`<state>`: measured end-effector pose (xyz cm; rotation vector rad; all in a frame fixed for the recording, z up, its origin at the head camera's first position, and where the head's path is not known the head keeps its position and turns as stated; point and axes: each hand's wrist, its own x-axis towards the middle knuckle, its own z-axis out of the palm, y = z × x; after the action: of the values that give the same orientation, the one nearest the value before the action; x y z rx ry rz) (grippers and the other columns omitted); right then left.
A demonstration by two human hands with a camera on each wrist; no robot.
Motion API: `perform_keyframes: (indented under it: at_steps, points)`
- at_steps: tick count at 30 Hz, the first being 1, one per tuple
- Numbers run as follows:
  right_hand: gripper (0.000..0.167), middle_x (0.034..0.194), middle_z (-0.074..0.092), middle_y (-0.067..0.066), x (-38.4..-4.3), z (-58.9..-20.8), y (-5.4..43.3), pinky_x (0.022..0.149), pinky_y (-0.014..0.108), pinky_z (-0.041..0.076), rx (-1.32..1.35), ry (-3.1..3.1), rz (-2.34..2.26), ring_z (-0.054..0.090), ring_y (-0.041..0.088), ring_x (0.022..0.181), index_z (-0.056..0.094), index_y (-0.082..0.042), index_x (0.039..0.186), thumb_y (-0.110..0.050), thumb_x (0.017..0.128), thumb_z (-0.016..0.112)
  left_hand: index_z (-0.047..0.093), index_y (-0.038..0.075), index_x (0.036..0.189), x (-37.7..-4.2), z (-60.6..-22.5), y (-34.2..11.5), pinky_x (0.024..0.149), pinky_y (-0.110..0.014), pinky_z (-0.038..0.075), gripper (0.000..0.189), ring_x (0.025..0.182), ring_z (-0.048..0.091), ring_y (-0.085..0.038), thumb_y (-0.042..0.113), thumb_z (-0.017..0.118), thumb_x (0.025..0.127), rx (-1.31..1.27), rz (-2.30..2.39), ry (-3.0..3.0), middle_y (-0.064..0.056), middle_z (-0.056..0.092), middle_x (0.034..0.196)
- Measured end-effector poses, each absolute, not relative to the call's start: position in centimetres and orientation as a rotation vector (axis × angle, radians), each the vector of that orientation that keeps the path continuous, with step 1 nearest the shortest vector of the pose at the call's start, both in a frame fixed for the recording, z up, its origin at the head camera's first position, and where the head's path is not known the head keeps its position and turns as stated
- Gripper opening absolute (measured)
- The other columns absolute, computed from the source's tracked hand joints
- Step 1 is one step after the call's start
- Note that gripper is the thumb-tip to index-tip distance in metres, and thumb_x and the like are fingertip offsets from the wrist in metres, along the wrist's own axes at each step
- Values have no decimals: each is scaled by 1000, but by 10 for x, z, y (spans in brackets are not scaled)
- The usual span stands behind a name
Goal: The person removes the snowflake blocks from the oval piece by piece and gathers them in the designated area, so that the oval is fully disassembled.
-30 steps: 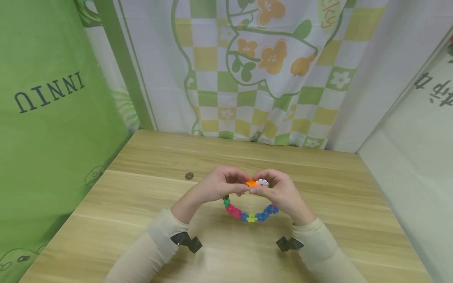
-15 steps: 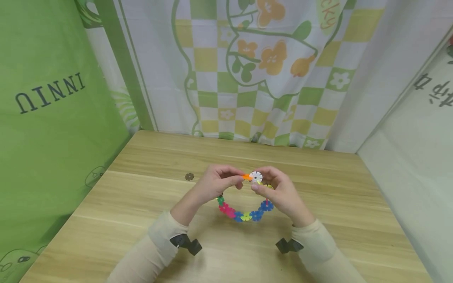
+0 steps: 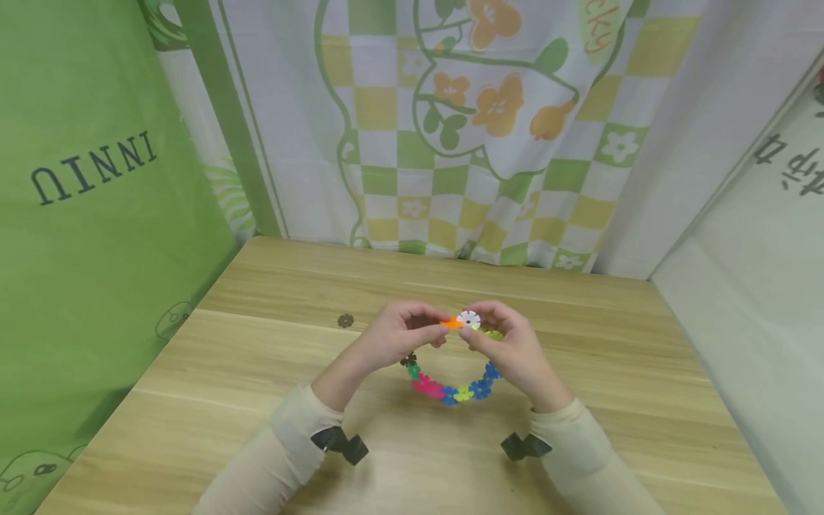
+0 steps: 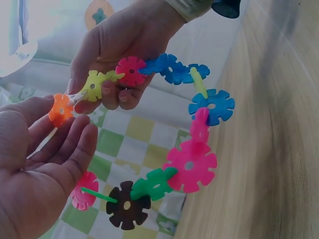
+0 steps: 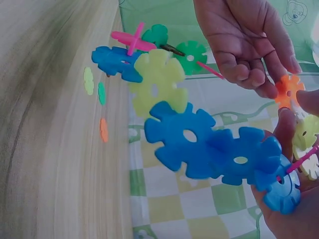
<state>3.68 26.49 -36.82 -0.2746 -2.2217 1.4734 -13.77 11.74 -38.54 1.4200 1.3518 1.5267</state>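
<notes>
Orange disc pinched by the left hand, white disc by the right hand: I'd keep the slots square and press gently, so nothing bends. Their chain, held over the table, curves in a loop between them, bright and flower-edged: blue, pink, yellow, green, brown.

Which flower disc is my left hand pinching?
The orange disc beside the white disc: your left hand has it between thumb and fingers, and no other visible disc sits there.
</notes>
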Motion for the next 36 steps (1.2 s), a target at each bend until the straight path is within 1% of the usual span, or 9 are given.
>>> perform_keyframes:
  at_steps: [4,7,9,11,14,16,23,30,36]
  points:
    - [28,95,68,8,37,-369,265,68,36,57,-283,-2224,1459,61,28,83,64,-8,114,-15,89,74,67,2,116,-137,-385,119,81,-49,55,24,89,68,-25,12,66,95,1416,1478,1363,-20,68,104]
    - [26,94,68,8,37,-370,265,68,35,56,-283,-2227,1465,61,27,82,64,-9,113,-16,89,74,69,7,117,-136,-384,120,71,-39,56,25,88,67,-24,19,69,94,1428,1435,1401,-19,69,105]
    - [26,94,68,9,37,-370,265,68,36,56,-277,-2230,1467,61,27,82,64,-9,112,-17,90,74,70,11,116,-135,-384,120,67,-34,55,25,87,67,-22,22,70,93,1432,1417,1428,-14,70,104]
    - [25,94,68,9,37,-371,265,68,38,56,-275,-2234,1469,61,27,82,64,-9,112,-17,90,74,71,13,114,-134,-384,120,67,-34,55,25,87,67,-22,24,71,92,1434,1413,1446,-9,70,103]
    - [24,94,68,9,36,-372,265,68,39,56,-274,-2230,1471,61,27,82,65,-8,111,-16,90,73,72,14,111,-132,-384,121,76,-39,56,24,89,67,-21,25,74,90,1434,1426,1456,-2,70,103]
    - [23,94,68,8,36,-373,265,68,40,57,-271,-2229,1472,61,27,82,65,-8,111,-15,90,73,72,15,109,-131,-383,121,76,-39,56,23,89,67,-20,26,75,89,1441,1435,1460,0,70,103]
    - [17,94,69,7,34,-376,264,69,35,56,-273,-2253,1451,62,25,84,67,-6,105,-14,91,72,73,16,104,-130,-383,121,65,-31,52,18,77,62,-19,25,76,88,1472,1447,1469,0,70,98]
    - [15,92,69,5,35,-376,266,69,34,55,-284,-2277,1420,62,25,82,69,-8,102,-15,90,73,73,18,103,-130,-383,122,65,-30,51,16,76,60,-17,26,74,90,1487,1432,1474,1,70,97]
    - [15,91,68,6,36,-375,266,61,33,52,-250,-2284,1430,62,26,77,69,-10,103,-16,90,73,74,15,103,-130,-382,121,67,-30,53,15,79,63,-17,23,74,90,1507,1445,1469,1,70,97]
